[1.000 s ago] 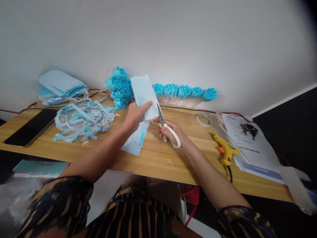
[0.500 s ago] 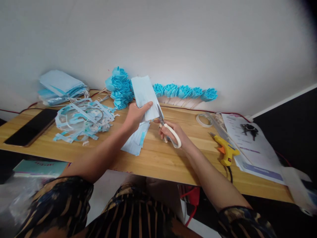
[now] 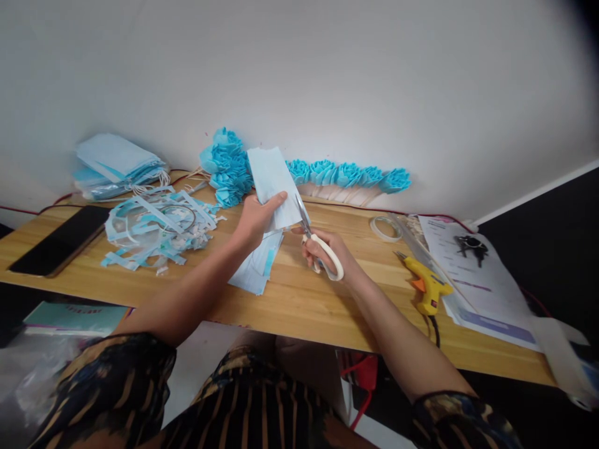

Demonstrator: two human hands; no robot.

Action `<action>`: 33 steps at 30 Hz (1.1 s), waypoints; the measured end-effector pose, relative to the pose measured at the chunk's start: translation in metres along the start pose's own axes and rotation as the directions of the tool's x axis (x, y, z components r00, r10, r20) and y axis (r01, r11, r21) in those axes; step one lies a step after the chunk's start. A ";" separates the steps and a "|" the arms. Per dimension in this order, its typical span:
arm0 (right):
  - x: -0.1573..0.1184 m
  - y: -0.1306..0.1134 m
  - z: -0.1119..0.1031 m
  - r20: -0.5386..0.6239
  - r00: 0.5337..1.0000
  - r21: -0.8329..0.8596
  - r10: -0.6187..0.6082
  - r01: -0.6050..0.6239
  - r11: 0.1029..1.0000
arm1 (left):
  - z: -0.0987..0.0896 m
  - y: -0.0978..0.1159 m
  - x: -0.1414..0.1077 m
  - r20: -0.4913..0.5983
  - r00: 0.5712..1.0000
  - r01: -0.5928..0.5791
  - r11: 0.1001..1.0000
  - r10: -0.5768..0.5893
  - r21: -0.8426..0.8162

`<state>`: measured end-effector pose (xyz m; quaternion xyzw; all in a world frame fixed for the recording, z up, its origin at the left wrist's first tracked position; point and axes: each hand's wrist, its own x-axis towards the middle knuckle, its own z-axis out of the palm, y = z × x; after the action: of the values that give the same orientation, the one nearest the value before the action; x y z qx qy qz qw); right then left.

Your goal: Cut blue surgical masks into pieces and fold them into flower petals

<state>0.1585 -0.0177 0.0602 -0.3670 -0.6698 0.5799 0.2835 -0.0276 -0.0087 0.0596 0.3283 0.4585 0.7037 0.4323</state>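
My left hand (image 3: 259, 214) pinches a light blue face mask (image 3: 272, 173) with the thumb across its front, holding it tilted above the table. Scissors with cream handles (image 3: 330, 254) are in my right hand (image 3: 322, 246), fingers through the loops. Their blades lie along the mask's lower right edge; whether they are cutting through it I cannot tell. Below my left hand, a few more flat blue mask pieces (image 3: 253, 272) rest on the wood, partly hidden by the hand and forearm.
Cut strips and ear loops (image 3: 159, 224) are heaped at left, beside a phone (image 3: 58, 240) and a mask stack (image 3: 116, 159). Blue flowers (image 3: 322, 171) on sticks line the wall. At right are tape (image 3: 386, 229), a yellow glue gun (image 3: 430, 288), papers (image 3: 486, 293) and keys (image 3: 472, 245).
Almost nothing differs. The view has shifted very slightly, and both hands keep their hold on the mask and scissors.
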 end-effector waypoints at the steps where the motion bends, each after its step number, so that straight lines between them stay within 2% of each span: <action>1: 0.000 0.000 0.000 0.000 1.000 0.000 0.003 -0.003 1.000 | 0.000 0.000 0.000 0.002 1.000 -0.002 1.000 0.002 -0.002; 33: 0.001 0.002 0.002 -0.079 0.996 0.027 0.037 -0.035 0.999 | 0.000 0.001 0.000 -0.013 1.000 0.009 1.000 -0.009 0.013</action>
<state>0.1565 -0.0176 0.0577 -0.3982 -0.6439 0.5783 0.3040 -0.0278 -0.0085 0.0607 0.3246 0.4672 0.7008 0.4305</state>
